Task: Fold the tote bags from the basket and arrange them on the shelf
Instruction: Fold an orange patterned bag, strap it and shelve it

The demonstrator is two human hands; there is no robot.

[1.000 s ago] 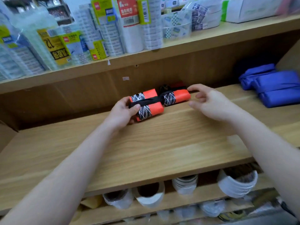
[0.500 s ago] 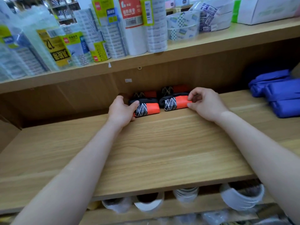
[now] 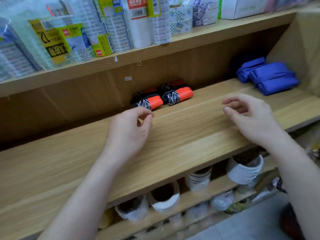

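Tote bags (image 3: 185, 93) lie beyond the loose, empty fingers (image 3: 232, 110) of left hand (image 3: 128, 134) and right hand (image 3: 251, 118).

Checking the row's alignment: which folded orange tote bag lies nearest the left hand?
The front-left orange tote bag, just beyond the left hand; the front-right bag sits farther right, away from that hand.

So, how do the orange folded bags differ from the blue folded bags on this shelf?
The orange bags have black bands with white lines; the blue bags are plain. The orange bags lie mid-shelf at the back; the blue bags lie at the right end. Both are folded bundles on the same shelf.
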